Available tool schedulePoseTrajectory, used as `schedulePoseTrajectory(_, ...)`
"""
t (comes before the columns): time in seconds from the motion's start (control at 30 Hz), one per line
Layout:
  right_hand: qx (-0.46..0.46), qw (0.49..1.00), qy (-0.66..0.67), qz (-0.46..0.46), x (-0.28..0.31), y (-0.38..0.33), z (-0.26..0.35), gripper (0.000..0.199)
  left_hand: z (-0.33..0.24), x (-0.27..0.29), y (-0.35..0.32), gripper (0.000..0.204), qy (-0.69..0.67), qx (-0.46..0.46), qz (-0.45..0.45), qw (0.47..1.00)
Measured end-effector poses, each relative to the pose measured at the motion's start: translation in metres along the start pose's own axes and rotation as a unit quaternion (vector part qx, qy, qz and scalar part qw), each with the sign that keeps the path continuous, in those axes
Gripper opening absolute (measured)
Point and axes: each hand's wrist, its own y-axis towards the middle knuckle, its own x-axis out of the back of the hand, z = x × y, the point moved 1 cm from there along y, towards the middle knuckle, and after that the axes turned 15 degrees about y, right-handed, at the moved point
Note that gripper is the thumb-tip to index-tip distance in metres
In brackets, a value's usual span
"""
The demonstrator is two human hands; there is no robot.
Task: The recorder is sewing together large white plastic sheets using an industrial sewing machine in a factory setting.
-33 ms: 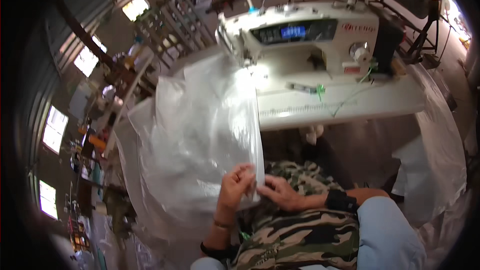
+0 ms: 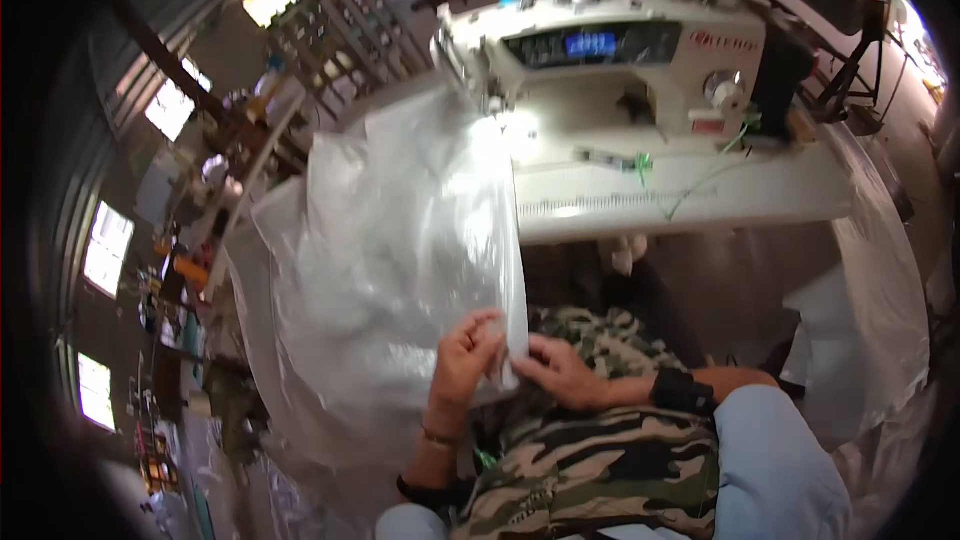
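A large translucent white plastic sheet (image 2: 400,240) spreads over the left of the table and runs up under the lit needle area of a white sewing machine (image 2: 590,30). At the sheet's near right edge, my left hand (image 2: 467,355) has its fingers curled in a pinch on the plastic. My right hand (image 2: 560,372) is just beside it, thumb and fingers closed on the same edge. The sheet's right edge runs fairly straight from my hands to the needle. Part of the fingertips is hidden by the folded plastic.
On the machine bed lie thread snips (image 2: 605,158) with a green tie, behind a printed ruler scale (image 2: 610,202). More plastic sheeting (image 2: 870,320) hangs at the right. A camouflage apron (image 2: 600,460) covers my lap. Cluttered racks (image 2: 350,35) stand at the far left.
The view has tipped slightly, so the machine sits a little higher in the picture. Both hands keep about the same place on the sheet's edge.
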Motion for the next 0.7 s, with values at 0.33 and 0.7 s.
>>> schedulePoseTrajectory(0.33, -0.048, 0.997, 0.053, 0.009, -0.007, 0.0, 0.008, 0.027, 0.002, 0.013, -0.014, 0.012, 0.038, -0.04, -0.06, 0.997)
schedulePoseTrajectory(0.7, 0.152, 0.952, -0.245, 0.106, -0.019, 0.005, 0.016, 0.017, -0.003, 0.003, -0.016, 0.016, 0.272, -0.141, -0.067, 0.95)
